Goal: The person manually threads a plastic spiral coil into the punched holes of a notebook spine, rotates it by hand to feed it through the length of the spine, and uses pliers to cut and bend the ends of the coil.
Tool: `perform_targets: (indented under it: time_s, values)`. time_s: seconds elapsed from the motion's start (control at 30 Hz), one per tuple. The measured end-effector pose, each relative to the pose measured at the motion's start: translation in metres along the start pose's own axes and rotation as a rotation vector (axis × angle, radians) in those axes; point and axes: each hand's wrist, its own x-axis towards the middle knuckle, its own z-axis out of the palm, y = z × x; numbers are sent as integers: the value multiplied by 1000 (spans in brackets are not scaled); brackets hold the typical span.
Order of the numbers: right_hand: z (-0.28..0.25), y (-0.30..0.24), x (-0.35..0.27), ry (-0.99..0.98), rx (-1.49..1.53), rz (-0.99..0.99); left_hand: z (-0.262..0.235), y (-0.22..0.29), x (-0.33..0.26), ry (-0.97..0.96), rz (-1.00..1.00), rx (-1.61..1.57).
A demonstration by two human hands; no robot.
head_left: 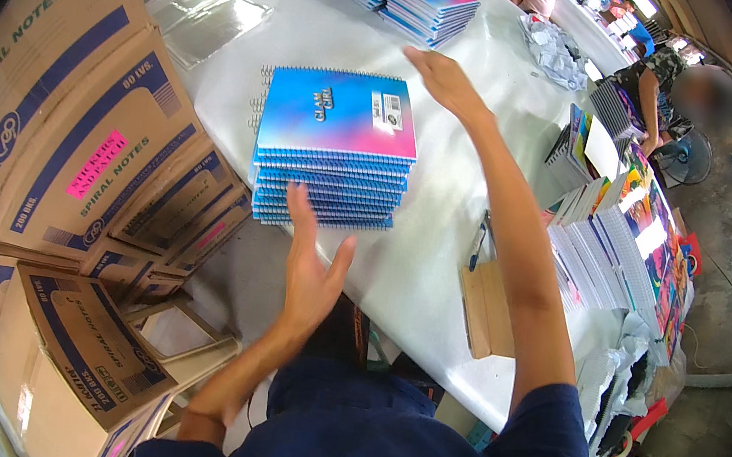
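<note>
A tall stack of spiral notebooks (334,123) with blue-to-pink covers stands on the pale sheet-covered table, wire edges showing at its front and back. At its near side is my left hand (311,281), fingers pointing up and thumb spread, holding nothing; whether a fingertip touches the wires I cannot tell. My right hand (448,85) reaches past the stack's far right corner. Its fingers are stretched out over the table and nothing shows in them. Farther back sit more stacks of similar notebooks (428,1).
Cardboard cartons (85,150) rise along the left, with an opened carton (96,350) low beside me. A clear plastic sheet (204,22) lies at the far left. Rightward are a brown cardboard piece (489,309), a pen (477,246), colourful book stacks (608,251), crumpled plastic (555,55) and a co-worker (648,90).
</note>
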Motion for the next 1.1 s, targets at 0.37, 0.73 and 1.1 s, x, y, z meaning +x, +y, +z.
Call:
perform_targets:
  time_s: [0.37, 0.73, 1.1]
  values:
    - [83, -58, 82, -964, 116, 325, -15, -12, 5, -1, -747, -511]
    - [31, -37, -8, -990, 515, 335, -65, -84, 40, -147, -722, -303]
    - [51, -1, -173, -437, 1222, 744, -76, -27, 196, -962, -794, 178]
